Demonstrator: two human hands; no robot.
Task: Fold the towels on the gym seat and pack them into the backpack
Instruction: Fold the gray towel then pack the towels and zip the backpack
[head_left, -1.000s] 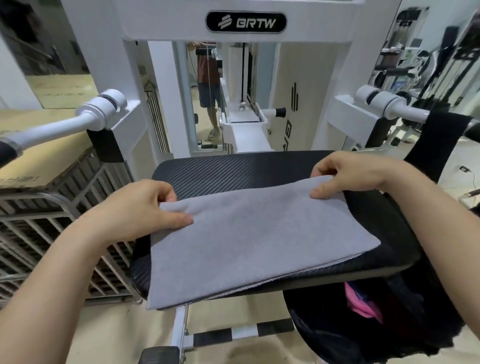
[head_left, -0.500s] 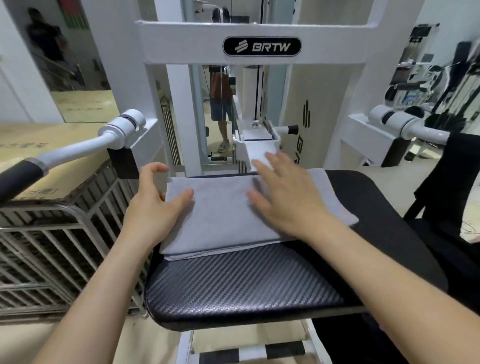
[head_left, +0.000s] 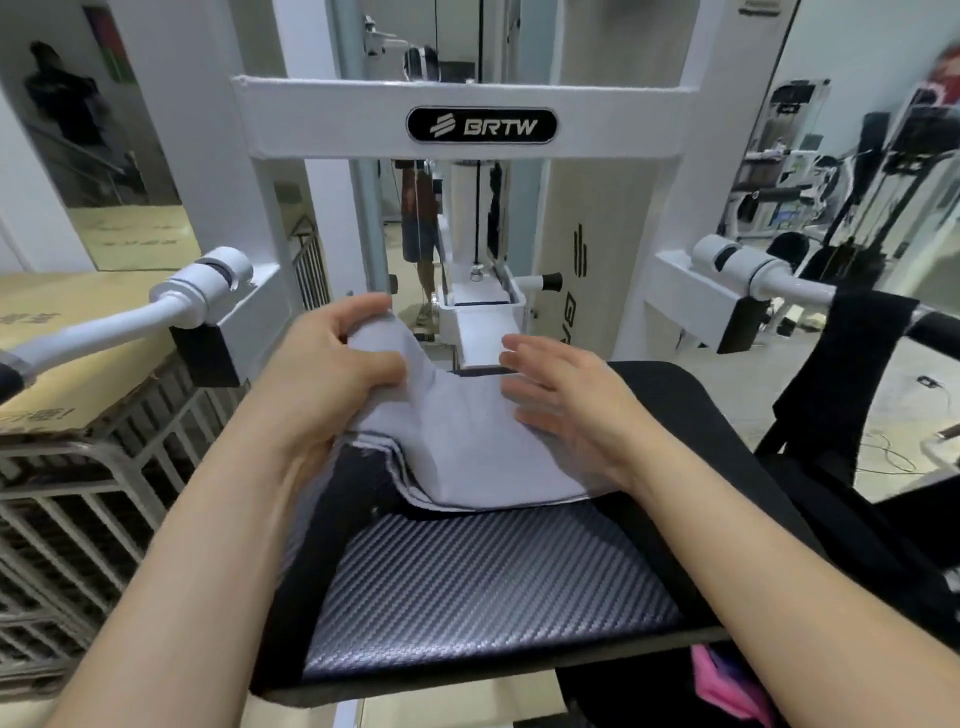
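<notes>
Head view, left hand (head_left: 332, 374) lifting towel (head_left: 467, 447), backpack (head_left: 831, 519) beside seat (head_left: 493, 587)

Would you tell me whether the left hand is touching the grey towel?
Touching: the head view shows the left hand gripping the grey towel, lifting its left end.

A white machine frame (head_left: 457, 124) fills the middle of the view, its crossbar carrying a black BRTW badge (head_left: 481, 125). Left of the frame lies a cardboard box (head_left: 62, 332) on a metal rack (head_left: 78, 499), with a mirror (head_left: 98, 150) above. Right of the frame stand blurred gym machines (head_left: 852, 197) on a pale floor (head_left: 898, 415), a cable (head_left: 883, 457) trailing across it.
</notes>
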